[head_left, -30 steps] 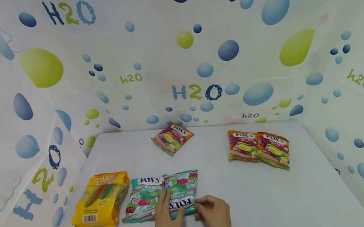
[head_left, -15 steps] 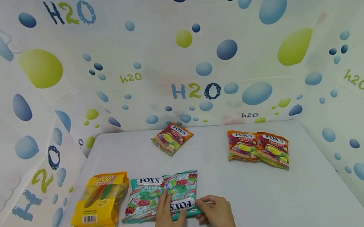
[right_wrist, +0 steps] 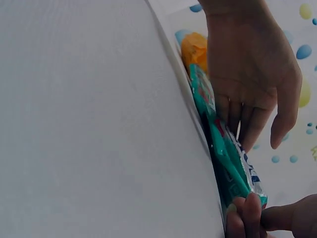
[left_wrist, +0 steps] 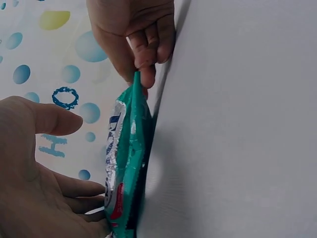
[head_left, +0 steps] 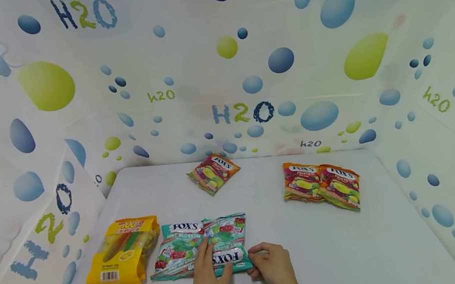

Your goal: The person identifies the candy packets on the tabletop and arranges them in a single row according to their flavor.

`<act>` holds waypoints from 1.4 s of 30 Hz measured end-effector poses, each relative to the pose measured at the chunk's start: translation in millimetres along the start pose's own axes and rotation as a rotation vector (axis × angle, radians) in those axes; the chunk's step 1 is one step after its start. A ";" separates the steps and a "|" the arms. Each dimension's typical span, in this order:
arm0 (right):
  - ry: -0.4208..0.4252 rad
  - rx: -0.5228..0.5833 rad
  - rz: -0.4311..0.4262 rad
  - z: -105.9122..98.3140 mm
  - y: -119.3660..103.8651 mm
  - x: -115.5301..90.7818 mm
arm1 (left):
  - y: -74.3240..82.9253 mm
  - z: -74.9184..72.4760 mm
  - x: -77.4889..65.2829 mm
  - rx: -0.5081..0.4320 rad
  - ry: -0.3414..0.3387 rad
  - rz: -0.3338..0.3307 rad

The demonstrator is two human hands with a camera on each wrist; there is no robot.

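Two teal FOX'S mint candy bags lie side by side near the front of the table. The left bag [head_left: 178, 252] has its lettering upright; the right bag [head_left: 227, 233] is turned upside down. My left hand [head_left: 208, 280] rests with straight fingers where the bags meet, its thumb apart from them. At the near right corner of the right bag, my right hand [head_left: 273, 266] pinches the edge between thumb and curled fingers. The left wrist view shows this bag [left_wrist: 133, 144] edge-on, the right hand [left_wrist: 141, 29] gripping its far corner.
A yellow bag [head_left: 116, 263] with a barcode stands to the left. One orange FOX'S fruits bag [head_left: 214, 174] lies at the back; two more, a left one [head_left: 302, 182] and an overlapping right one [head_left: 341, 188], lie at right. A patterned sheet [head_left: 193, 51] walls the white table [head_left: 343, 253].
The right hand has shifted slightly to the right, and the right mint bag's near edge has come a little closer. The left hand stays in place; the head view has turned slightly.
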State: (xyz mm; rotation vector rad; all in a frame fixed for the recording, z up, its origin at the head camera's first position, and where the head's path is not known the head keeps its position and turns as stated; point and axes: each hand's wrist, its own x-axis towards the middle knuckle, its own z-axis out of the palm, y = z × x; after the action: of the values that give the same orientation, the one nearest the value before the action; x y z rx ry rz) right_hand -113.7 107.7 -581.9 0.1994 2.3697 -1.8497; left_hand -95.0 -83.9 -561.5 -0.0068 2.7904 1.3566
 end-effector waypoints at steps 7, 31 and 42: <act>0.013 -0.092 -0.045 -4.8 -3.8 8.2 | 7.5 -8.1 9.5 -0.008 0.019 0.017; 0.151 -0.225 -0.140 -25.1 -32.1 55.9 | 28.7 -22.5 51.7 -0.100 0.061 0.138; 0.152 -0.197 -0.146 -24.3 -43.5 84.0 | 33.2 -30.8 74.6 -0.086 0.022 0.135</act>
State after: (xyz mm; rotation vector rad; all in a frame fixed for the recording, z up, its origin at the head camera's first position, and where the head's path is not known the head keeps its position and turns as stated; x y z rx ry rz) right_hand -204.7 122.9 -549.8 0.1554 2.7190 -1.6987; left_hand -171.2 -86.7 -519.1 0.1683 2.7938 1.5133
